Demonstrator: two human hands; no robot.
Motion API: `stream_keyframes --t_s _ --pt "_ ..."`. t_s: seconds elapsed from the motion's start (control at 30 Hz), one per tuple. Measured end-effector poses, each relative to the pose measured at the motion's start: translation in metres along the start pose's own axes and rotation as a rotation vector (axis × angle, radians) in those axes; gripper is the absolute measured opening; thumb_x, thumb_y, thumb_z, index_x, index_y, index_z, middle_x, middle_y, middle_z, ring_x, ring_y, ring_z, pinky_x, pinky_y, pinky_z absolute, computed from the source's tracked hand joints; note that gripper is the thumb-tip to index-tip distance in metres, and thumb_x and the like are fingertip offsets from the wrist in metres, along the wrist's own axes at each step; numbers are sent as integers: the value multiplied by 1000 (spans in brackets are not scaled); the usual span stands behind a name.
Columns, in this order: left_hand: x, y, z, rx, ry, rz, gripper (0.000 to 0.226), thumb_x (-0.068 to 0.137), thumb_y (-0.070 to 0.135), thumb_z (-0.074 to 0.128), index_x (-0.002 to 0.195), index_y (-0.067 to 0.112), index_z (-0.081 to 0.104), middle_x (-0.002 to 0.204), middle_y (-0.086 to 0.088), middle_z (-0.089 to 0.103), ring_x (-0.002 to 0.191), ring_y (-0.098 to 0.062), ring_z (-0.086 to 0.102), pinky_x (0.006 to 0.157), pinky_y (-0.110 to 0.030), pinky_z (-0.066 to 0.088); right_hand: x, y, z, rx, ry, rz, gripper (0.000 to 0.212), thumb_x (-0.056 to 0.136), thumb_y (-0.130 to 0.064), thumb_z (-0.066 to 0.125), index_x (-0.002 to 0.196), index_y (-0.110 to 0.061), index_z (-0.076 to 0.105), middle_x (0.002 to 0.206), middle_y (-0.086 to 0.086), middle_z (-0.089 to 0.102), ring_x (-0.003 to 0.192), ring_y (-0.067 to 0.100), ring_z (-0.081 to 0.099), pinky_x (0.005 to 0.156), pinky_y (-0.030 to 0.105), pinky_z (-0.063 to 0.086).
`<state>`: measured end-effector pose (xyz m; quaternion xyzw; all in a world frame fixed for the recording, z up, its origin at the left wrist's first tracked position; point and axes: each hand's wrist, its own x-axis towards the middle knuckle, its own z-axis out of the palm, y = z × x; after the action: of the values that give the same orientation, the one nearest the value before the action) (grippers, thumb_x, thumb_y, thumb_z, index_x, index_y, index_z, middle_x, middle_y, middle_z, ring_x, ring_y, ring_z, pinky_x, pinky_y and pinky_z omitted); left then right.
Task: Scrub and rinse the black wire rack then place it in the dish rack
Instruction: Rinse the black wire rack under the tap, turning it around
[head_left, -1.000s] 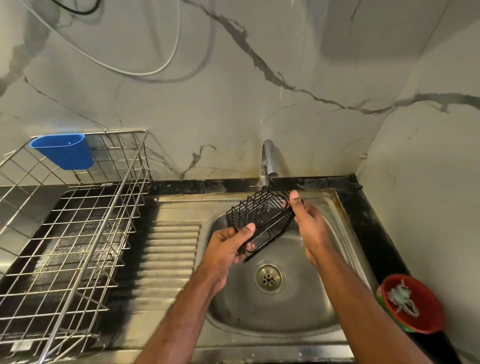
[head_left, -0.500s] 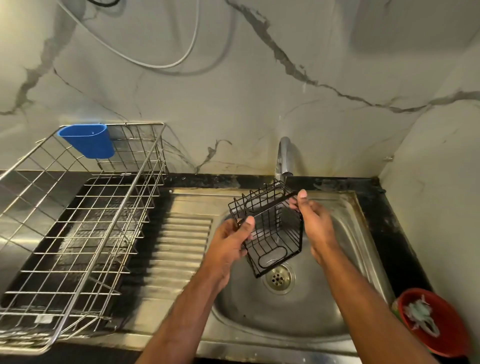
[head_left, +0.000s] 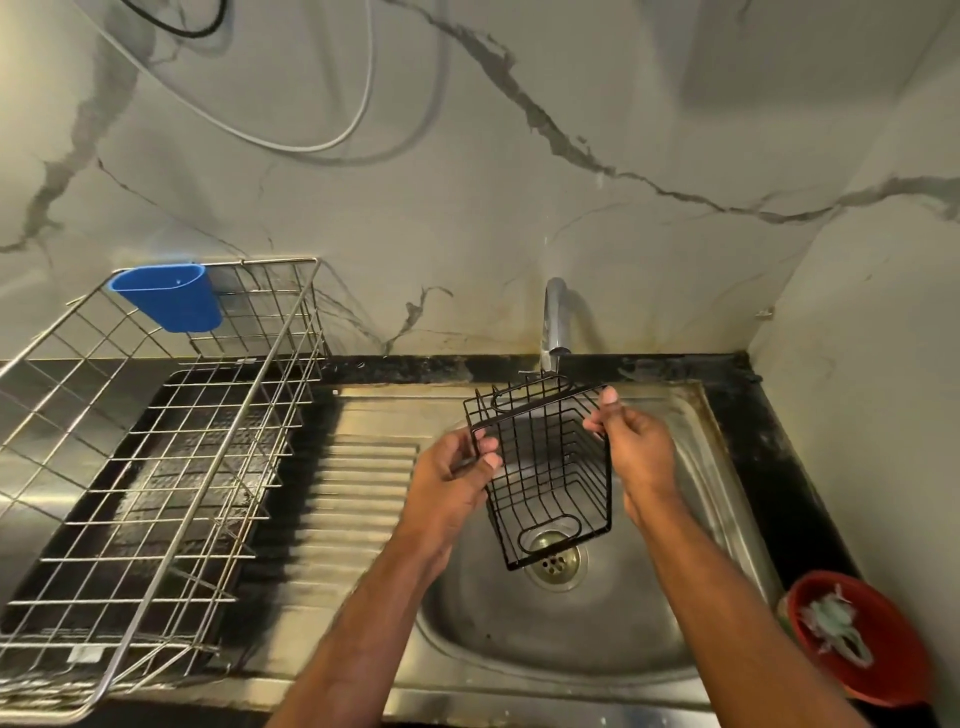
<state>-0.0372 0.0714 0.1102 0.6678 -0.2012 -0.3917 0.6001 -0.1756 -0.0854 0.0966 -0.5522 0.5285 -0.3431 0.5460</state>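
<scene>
I've got my left hand (head_left: 457, 467) and right hand (head_left: 631, 441) each pinching one black wire rack (head_left: 545, 467) by its top corners, tilted over the sink (head_left: 701, 415).

Both bare forearms reach in from the lower edge of the view, angled up and inward so that the hands meet near the middle. The left hand (head_left: 451, 475) is turned with its back toward the camera, fingers curled and the thumb pressed against the index finger in a pinch at the near left edge of the black wire rack (head_left: 545, 467). The right hand (head_left: 634, 447) sits slightly higher, thumb pointing up, its thumb and fingertips closed on the rack's upper right edge, with the remaining fingers folded under the palm. The two wrists are fairly straight and the hands are apart.
</scene>
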Motion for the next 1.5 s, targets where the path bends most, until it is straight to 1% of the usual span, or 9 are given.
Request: stream_keyframes --t_s 0.17,0.27,0.47,0.57,0.8,1.03,1.17,1.4,1.5 --pt "1 -9 -2 94 29 145 40 92 17 73 129 29 63 124 10 70 114 -4 65 99 -23 52 0 4 -1 -92 111 -42 46 90 -65 51 72 -27 71 77 -9 75 83 8 69 88 41 52" --pt "-1 -23 -4 181 130 229 60 90 21 76 140 38 48 136 16 53 120 -2 58 95 -26 51 -3 5 -2 -96 120 -42 46 90 -66 50 73 -28 70 78 -7 75 82 9 70 89 42 54" --pt "-1 -45 1 294 80 98 34 97 41 62 129 28 61 125 6 66 115 -9 62 84 -21 49 -4 0 -8 -29 129 14 49 89 -68 50 77 -25 71 74 -6 76 82 13 72 89 47 56" --pt "0 -44 1 323 49 81 24 98 48 59 113 34 70 113 9 72 108 -8 66 93 -34 55 -6 0 -12 11 125 36 47 88 -66 56 75 -24 72 73 -4 76 83 16 73 92 49 55" --pt "3 -38 10 76 -2 -93 22 103 29 56 103 16 73 93 -1 77 94 -13 69 86 -36 47 -14 -3 -21 93 120 53 46 83 -65 63 73 -21 74 76 -4 77 91 14 71 97 46 50" --pt "7 -27 31 -98 66 9 24 106 20 49 92 8 63 70 -1 53 67 -15 50 67 -32 51 -25 -3 -40 -32 22 -116 29 98 -42 56 115 -23 72 96 -24 70 94 -12 58 81 17 43" --pt "2 -16 41 -149 46 36 19 104 17 54 94 9 68 77 -3 54 64 -11 50 71 -32 54 -25 15 -48 -168 -41 -39 47 99 -42 55 143 -26 50 126 -11 64 119 10 57 104 35 46" --pt "-3 -29 38 365 35 288 15 98 28 64 88 24 74 68 11 65 61 2 57 69 -26 52 -36 30 -47 -161 -33 131 72 86 -80 37 133 -29 57 132 7 62 123 29 59 104 54 47" --pt "-7 -31 35 540 53 423 16 97 28 66 100 17 78 80 13 72 76 4 65 76 -16 53 -37 19 -42 42 35 120 60 95 -67 38 132 -23 57 128 4 62 111 20 64 101 47 51"
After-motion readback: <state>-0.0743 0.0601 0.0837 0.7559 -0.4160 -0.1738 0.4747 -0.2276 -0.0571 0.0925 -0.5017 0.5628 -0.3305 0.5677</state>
